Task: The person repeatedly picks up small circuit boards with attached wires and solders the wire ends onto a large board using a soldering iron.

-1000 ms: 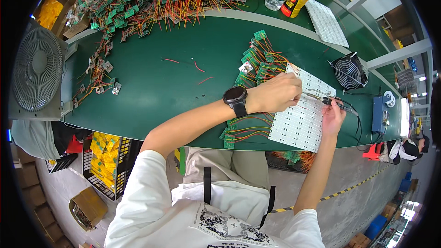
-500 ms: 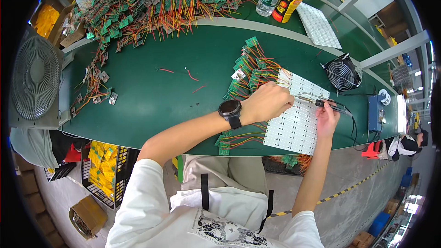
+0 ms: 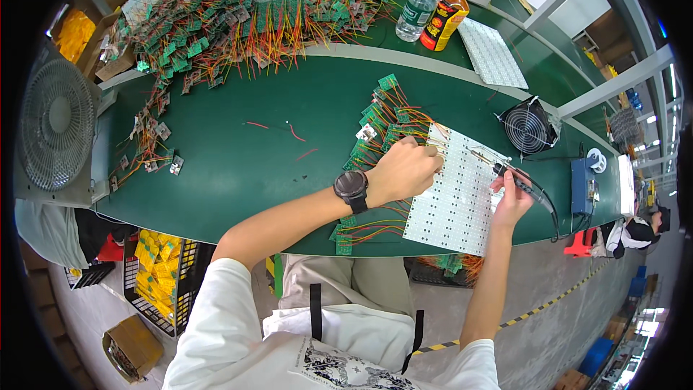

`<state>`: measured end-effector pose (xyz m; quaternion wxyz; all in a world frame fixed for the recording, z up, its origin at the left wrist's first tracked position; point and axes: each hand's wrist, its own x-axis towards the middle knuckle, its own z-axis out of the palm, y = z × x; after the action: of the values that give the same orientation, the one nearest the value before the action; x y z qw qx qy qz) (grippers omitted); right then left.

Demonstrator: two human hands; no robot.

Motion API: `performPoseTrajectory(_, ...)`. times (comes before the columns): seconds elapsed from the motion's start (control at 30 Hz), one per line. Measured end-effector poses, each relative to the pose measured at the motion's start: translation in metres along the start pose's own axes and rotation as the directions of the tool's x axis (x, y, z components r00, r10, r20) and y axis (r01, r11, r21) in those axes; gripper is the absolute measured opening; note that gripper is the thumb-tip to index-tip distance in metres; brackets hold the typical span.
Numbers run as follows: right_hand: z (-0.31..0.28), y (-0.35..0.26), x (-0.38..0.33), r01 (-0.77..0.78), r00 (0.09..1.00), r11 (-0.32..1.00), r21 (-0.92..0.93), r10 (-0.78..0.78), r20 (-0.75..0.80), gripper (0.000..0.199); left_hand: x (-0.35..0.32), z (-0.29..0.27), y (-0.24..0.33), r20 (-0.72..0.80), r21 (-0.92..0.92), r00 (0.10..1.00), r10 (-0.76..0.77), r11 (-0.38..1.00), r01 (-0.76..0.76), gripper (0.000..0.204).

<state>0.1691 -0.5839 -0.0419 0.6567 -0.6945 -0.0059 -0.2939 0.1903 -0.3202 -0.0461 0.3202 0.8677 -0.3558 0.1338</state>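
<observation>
My left hand (image 3: 406,170), with a black watch on the wrist, is closed over the left edge of a white perforated board (image 3: 455,206). Its curled fingertips hide whatever they pinch. A soldering iron (image 3: 525,185) with a dark handle is gripped in my right hand (image 3: 511,202) above the board's right side. The iron's thin metal tip points left, a little apart from my left fingers. Small green circuit boards (image 3: 359,153) with red and yellow wires lie along the board's left edge, some wires reaching onto it.
A large heap of wired circuit boards (image 3: 195,25) lies at the back left. A small black fan (image 3: 528,128) and a blue soldering station (image 3: 583,186) stand to the right. Two bottles (image 3: 421,3) stand at the back; a larger fan (image 3: 59,126) is far left.
The soldering iron's tip and my left fingers have drawn slightly apart, the iron going right and my left hand left. The whole view has shifted a little.
</observation>
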Motion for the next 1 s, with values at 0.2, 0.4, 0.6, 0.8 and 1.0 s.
performPoseTrajectory(0.2, -0.001, 0.013, -0.008, -0.289, 0.949, 0.939, 0.187, 0.256, 0.182, 0.015, -0.004, -0.001, -0.004, -0.026, -0.074, 0.998, 0.051, 0.996, -0.053, 0.007)
performPoseTrajectory(0.4, -0.014, 0.013, 0.0, -0.434, 0.885, 0.882, 0.185, 0.38, 0.269, 0.018, -0.002, 0.002, -0.003, 0.002, -0.061, 0.997, 0.071, 0.996, -0.071, 0.006)
performPoseTrajectory(0.6, -0.019, 0.019, -0.005, -0.331, 0.921, 0.927, 0.178, 0.276, 0.275, 0.019, -0.003, 0.003, -0.007, -0.014, -0.026, 0.997, 0.081, 0.996, -0.081, 0.006)
performPoseTrajectory(0.8, -0.017, 0.017, -0.006, -0.334, 0.91, 0.928, 0.166, 0.272, 0.311, 0.019, -0.003, 0.003, -0.009, -0.019, -0.023, 0.996, 0.091, 0.996, -0.091, 0.005)
performPoseTrajectory(1.0, -0.019, 0.014, -0.006, -0.335, 0.904, 0.934, 0.123, 0.282, 0.323, 0.018, -0.002, 0.005, -0.008, -0.031, -0.007, 0.994, 0.1, 0.995, -0.1, 0.006)
